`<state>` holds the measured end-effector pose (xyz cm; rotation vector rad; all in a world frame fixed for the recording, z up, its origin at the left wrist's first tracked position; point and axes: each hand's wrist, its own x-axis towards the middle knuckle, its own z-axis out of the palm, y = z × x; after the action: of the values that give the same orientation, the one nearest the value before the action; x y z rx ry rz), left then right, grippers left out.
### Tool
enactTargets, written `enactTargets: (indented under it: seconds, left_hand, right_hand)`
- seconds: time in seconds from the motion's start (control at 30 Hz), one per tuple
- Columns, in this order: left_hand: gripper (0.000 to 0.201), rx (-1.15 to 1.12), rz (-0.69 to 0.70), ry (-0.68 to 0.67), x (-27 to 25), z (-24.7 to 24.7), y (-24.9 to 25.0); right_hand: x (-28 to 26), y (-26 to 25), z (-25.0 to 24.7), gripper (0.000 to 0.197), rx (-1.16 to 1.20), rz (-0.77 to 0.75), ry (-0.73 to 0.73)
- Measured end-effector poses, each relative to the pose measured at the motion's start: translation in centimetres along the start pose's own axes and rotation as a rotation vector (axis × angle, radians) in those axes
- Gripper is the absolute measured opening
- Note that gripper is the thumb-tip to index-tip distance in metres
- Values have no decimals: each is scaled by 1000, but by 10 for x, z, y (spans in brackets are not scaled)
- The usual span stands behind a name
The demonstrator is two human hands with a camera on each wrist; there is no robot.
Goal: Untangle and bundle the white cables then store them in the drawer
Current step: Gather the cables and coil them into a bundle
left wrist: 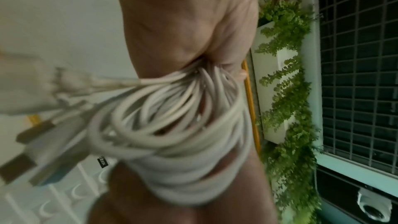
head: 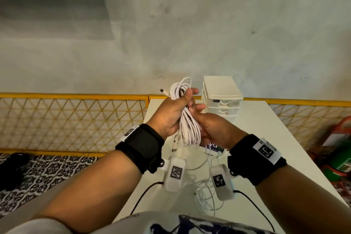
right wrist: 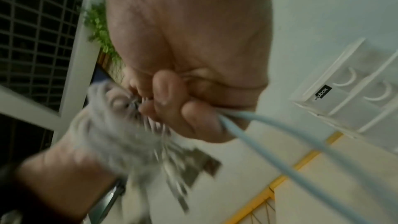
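Note:
A long coil of white cables point(head: 187, 129) hangs above the table, held between both hands. My left hand point(head: 176, 112) grips the coil around its middle, with loops sticking out above the fingers and a USB plug point(head: 164, 91) pointing left. My right hand point(head: 212, 127) holds the coil's lower part from the right. In the right wrist view its fingers point(right wrist: 172, 106) curl around a cable strand point(right wrist: 264, 132). The left wrist view shows the coil point(left wrist: 172, 125) under the palm, with blurred plugs point(left wrist: 43, 144) at its left. The white drawer unit point(head: 222, 97) stands behind the hands with its drawers closed.
Another loose white cable point(head: 205, 197) lies tangled on the white table point(head: 266, 138) under my wrists. A small printed box point(head: 214, 148) sits beneath the right hand. A yellow mesh fence point(head: 72, 119) runs behind the table. Patterned floor lies to the left.

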<state>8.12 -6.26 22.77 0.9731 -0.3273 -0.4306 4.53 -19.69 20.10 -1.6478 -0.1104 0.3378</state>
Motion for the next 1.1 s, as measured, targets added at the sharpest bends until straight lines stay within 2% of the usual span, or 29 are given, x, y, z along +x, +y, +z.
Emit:
enactTargets:
  seconds: [0.1,0.17,0.23,0.27,0.3,0.37,0.47,0.53,0.6,0.7,0.8,0.9,1.0,1.1]
  left_hand:
    - [20,-125,63,241,13,-9,11]
    - [27,-222,110,420,22,-24,21]
    - [30,-285,181,566,29,-36,33]
    - [28,-248,236,634,33,-41,38]
    - [25,-154,296,700,34,-42,43]
    - [23,175,440,779,36,-43,47]
    - [33,701,595,640,26,-40,36]
    - [41,1030,579,521,18,-41,22]
    - [46,1169,521,394,14,-42,10]
    - [40,1145,432,240,10,-38,-2]
    - [33,1080,335,103,10,-37,-8]
    - [45,977,274,-21,8,-35,-9]
    - [25,943,174,-143,2,-31,-9]
    - [5,848,78,-195,1,-29,-13]
  right_hand:
    - [-5,19,8,25,12,-112,48]
    - [-12,30,13,25,-56,-93,82]
    - [-15,42,15,16,-221,-30,95]
    - [-17,48,16,9,-309,9,71]
    - [-19,52,16,11,-398,56,40]
    - [-21,55,14,19,-504,124,-6]
    - [-20,34,9,20,-733,19,70]
    - [-20,10,6,18,-893,-126,117]
    - [-19,-11,3,16,-892,-250,157]
    - [-19,-36,1,7,-775,-326,216]
    - [-19,-49,-2,26,-771,-321,305]
    - [-18,-55,-2,41,-722,-295,339]
    - [-13,-57,-8,44,-765,-284,371]
    - [-8,-58,-13,40,-783,-272,378]
